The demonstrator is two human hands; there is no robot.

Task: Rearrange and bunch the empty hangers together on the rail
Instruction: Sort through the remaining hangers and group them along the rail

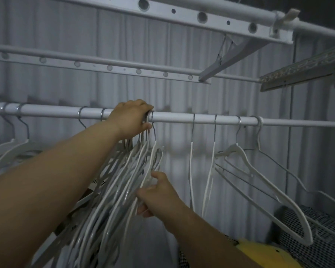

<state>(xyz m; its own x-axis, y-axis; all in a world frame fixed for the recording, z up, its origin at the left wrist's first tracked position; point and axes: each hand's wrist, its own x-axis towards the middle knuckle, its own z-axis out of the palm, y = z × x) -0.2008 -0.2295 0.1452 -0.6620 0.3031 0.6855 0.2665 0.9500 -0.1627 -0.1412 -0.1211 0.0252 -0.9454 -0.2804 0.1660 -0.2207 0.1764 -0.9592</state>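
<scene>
Head view: left hand (pixel 131 118), fingers curled over the rail (pixel 174 119), clamps the hooks of the bunched hangers (pixel 112 190); right hand (pixel 160 196) fingers grip their frames, four separate hangers (pixel 259 176) alongside rightward.

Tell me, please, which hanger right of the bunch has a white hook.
The rightmost hanger on the rail; the three others between it and the bunch have grey metal hooks.

Hidden hooks, smeared bundle

The left grip (pixel 132 117) covers the hooks of the bunched hangers (pixel 112 190) on the rail (pixel 174 119), so their number cannot be told. Their lower ends blur and run off the bottom edge. The right grip (pixel 159 194) has its fingertips buried among them. A yellow object (pixel 263 252) is cut off below.
</scene>
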